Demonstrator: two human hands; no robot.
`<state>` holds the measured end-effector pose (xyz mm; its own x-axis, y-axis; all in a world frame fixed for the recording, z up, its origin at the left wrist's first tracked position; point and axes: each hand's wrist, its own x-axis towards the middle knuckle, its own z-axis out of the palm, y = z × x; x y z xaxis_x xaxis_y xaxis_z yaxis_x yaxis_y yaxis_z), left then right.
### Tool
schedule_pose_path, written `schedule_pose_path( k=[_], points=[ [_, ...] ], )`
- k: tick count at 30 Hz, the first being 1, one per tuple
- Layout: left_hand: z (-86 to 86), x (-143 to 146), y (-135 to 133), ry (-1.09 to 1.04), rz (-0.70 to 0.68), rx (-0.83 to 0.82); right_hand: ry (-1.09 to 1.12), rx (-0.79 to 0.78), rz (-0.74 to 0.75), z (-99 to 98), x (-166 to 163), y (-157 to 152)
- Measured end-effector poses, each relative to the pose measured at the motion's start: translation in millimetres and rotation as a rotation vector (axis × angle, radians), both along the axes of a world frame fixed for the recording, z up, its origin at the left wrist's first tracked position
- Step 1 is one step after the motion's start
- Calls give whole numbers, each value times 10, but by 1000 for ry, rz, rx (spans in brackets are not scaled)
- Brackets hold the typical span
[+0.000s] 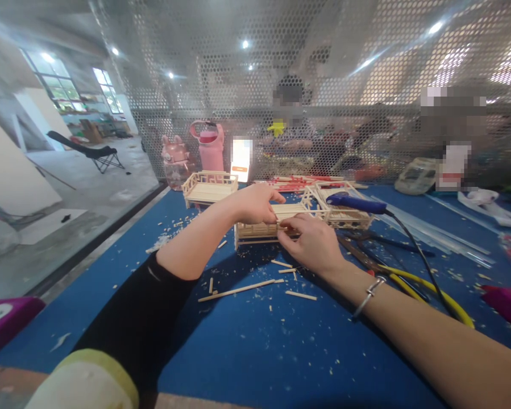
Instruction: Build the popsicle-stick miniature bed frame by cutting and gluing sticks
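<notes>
A small model bench of pale wooden sticks (255, 234) stands on the blue tabletop in front of me. My left hand (259, 204) reaches over its top from the left, index finger stretched out and the other fingers closed down at the upper edge. From the right, my right hand (312, 241) has its thumb and fingers bent around the near edge. The fingers partly hide the spot between both hands. Short cut sticks (238, 289) and shavings lie just in front of the model.
Behind are another stick model (210, 192) at left and one (351, 220) at right, below a blue corded tool (357, 203). Yellow-handled pliers (430, 289), clear rods (434, 227) and red sticks (298, 183) lie around. Pink bottles (212, 149) and a lit phone (240, 159) stand by the mesh screen.
</notes>
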<state>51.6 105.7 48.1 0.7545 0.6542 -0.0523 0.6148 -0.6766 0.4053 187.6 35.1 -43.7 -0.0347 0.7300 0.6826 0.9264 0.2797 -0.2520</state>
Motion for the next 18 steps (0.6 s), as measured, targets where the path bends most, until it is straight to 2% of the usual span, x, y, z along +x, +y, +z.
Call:
schedule_pose_path(
  k=[3,10,18],
  points=[
    [11,8,-16,12,8,19,21,-60,-42,14,-30,9],
    [9,17,-27,29,21,71,65,-76,-12,10,-37,14],
    [0,0,-7,-12,-8,2,172,-40,66,15,-46,12]
  ],
)
